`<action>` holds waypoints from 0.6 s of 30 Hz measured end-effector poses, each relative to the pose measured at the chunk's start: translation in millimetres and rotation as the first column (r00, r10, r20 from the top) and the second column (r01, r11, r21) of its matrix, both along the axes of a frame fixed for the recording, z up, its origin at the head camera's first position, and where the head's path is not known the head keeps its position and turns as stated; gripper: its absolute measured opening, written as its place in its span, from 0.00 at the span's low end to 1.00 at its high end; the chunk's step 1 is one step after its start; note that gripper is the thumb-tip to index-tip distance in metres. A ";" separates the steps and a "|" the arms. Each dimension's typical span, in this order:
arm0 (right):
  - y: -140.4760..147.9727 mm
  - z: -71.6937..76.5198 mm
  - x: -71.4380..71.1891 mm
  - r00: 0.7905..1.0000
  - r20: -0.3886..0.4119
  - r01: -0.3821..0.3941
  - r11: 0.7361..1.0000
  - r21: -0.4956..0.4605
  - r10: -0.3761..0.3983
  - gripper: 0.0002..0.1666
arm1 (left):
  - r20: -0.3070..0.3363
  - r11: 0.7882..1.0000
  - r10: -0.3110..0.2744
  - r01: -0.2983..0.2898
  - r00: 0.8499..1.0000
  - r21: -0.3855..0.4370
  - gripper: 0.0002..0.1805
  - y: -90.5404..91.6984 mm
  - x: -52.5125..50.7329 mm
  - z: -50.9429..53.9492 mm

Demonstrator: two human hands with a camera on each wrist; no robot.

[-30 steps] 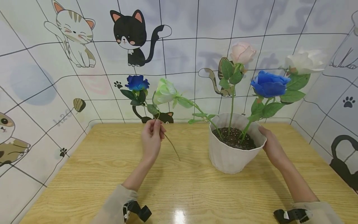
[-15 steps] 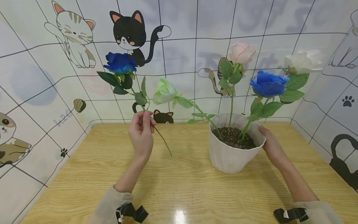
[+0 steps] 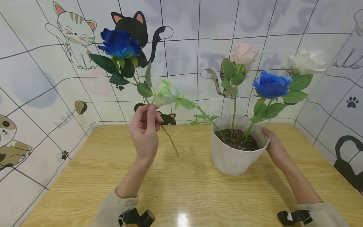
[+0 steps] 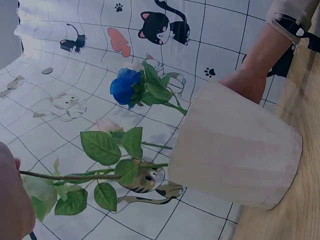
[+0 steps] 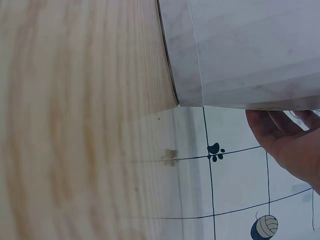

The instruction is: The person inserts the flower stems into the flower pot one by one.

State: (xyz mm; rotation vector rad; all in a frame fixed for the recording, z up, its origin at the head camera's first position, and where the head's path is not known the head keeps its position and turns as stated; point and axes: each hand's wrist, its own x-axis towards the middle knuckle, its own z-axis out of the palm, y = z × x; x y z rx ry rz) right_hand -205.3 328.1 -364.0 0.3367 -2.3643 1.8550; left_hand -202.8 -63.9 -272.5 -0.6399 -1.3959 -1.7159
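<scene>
My left hand pinches the stem of a dark blue artificial rose between thumb and fingers. The bloom leans up to the left, and the bare stem end slants down to the right above the table. At the right of the head view, my right hand holds the rim side of a white flowerpot; some of its fingers are hidden. Dark soil fills the pot. In it stand a pink rose, a brighter blue rose, a white rose and a pale green rose bending left.
The pot stands on a wooden table. Behind and at both sides hangs a backdrop printed with cats and grid lines. The green rose's head reaches over close to my left hand.
My left hand moved left, then slightly right and up, bringing the dark blue rose higher and nearer. The right hand and the pot stayed in place.
</scene>
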 end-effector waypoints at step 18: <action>2.3 -2.8 -1.1 1.000 0.009 -0.002 0.999 -0.040 0.002 0.31 | -0.014 0.947 -0.249 0.241 0.968 -0.212 0.09 58.7 14.9 17.6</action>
